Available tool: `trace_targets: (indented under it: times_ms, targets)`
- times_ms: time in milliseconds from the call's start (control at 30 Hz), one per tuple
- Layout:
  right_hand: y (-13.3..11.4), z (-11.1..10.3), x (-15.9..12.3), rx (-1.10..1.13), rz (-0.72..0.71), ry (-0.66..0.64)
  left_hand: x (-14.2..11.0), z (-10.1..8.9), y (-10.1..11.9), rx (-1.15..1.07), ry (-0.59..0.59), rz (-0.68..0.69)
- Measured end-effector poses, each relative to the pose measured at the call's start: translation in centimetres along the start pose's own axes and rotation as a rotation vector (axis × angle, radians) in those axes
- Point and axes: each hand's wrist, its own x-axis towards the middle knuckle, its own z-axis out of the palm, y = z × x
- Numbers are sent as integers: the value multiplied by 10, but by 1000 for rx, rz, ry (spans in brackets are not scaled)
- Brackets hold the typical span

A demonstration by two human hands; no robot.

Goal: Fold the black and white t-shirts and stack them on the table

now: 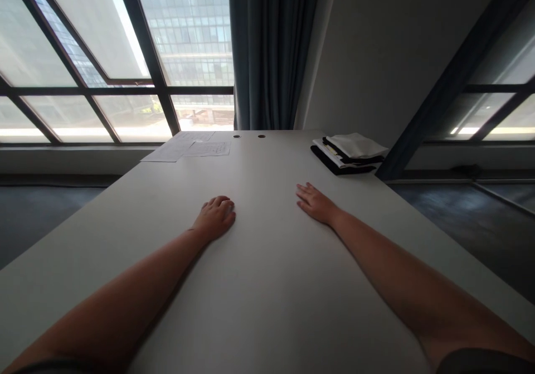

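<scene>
My left hand (216, 217) rests palm down on the white table (263, 285), its fingers slightly curled and apart, with nothing in it. To the right, my right hand (316, 203) lies flat on the same tabletop, fingers stretched out and holding nothing. A pile of folded cloth (355, 146), white and black pieces stacked together, sits beyond my right hand near the table's right edge. Sheets of paper (207, 149) with faint marks lie past my left hand at the far left corner. Neither hand touches the cloth or the paper.
Two small round holes pierce the tabletop at its far end, one of them a dark hole (261, 136). Behind the table hang a blue-grey curtain (267, 51) and large framed windows (192, 39). Dark floor (37, 209) shows on both sides.
</scene>
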Motion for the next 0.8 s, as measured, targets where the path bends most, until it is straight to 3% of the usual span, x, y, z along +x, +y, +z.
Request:
trace_targets:
  times_ms: [167,267,433,800]
  targets:
    - [-112,-13,-26,52,-136,-258,-13,4,5,-12,-71,81]
    - [-145,-16,-40,44,-144,-300,-27,7,10,-24,-149,134]
    - [-146,-18,-41,43,-142,-337,-27,6,11,15,-220,140]
    - [-138,-17,-36,42,-182,-337,-25,1,11,17,-237,137]
